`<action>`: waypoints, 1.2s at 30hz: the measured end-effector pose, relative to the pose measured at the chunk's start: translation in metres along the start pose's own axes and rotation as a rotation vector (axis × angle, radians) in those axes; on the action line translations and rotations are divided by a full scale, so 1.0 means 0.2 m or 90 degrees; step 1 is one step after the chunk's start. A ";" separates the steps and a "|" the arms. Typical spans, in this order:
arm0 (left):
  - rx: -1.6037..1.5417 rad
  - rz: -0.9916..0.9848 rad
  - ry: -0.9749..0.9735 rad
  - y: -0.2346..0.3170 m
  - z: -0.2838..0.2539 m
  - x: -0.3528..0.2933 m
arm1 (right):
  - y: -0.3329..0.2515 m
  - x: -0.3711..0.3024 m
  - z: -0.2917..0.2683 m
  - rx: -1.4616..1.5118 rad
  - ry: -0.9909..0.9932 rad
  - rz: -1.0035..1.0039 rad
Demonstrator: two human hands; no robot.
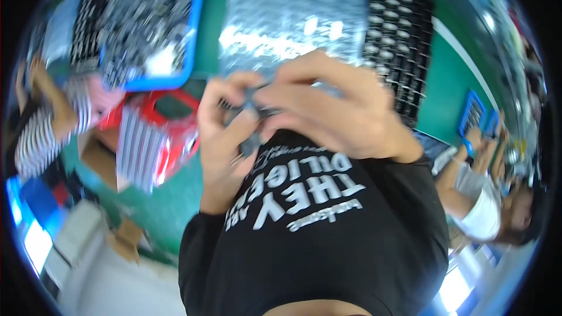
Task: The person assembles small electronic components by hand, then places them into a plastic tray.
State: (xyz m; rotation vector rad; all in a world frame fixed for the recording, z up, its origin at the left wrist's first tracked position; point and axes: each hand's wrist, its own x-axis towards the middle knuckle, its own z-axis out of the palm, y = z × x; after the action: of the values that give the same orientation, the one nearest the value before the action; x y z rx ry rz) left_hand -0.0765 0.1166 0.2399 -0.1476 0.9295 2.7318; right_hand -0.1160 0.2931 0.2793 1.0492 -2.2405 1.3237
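Observation:
My left hand [221, 134] and my right hand [345, 108] are drawn together in front of my chest, fingers bent and pinching. Between their fingertips is a small grey part [250, 107], smeared by motion and mostly covered, so its exact kind does not show. Just beyond the hands lies a shiny, clear plastic tray [293, 11] with rows of raised pockets. To its right, close to my right hand, a black tray [398, 41] carries rows of small silvery pieces.
A blue-rimmed bin [191, 41] full of small metallic parts stands at the far left on the green table [212, 20]. Below it are a red plastic object [190, 108] and striped cloth [137, 149]. Other people's arms [55, 102] show at left and right, beside smaller blue trays [471, 112].

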 end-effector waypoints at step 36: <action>0.153 -0.353 -0.088 -0.15 -0.28 -0.15 | 0.36 -0.74 -0.58 -0.679 -0.143 0.308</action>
State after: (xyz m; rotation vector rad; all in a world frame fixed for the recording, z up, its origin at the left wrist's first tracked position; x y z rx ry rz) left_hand -0.0397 0.0985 0.1833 -0.1436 0.9908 2.0826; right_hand -0.0787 0.4767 0.2061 0.2644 -2.8594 -0.0322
